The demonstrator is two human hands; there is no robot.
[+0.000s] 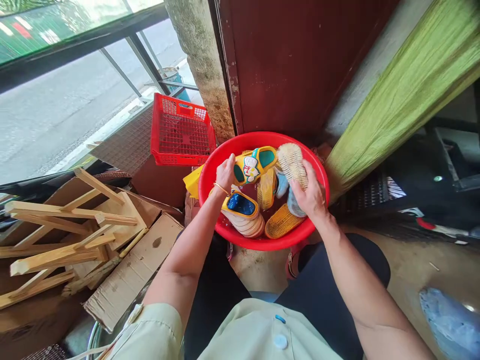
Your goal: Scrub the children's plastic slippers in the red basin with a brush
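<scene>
Over a red basin, my left hand is closed on the heel end of a yellow slipper with a green insole and a cartoon figure on its strap. My right hand grips a scrub brush, its pale bristles turned up and toward the slipper. Below them in the basin lie a yellow-and-white shoe with a blue inside, a yellow sole with a zigzag tread, and some light blue footwear. Dark reddish water shows between them.
A red plastic crate stands behind the basin to the left. Wooden stool frames and flattened cardboard lie at the left. A green cloth hangs at the right, and a dark red door rises behind.
</scene>
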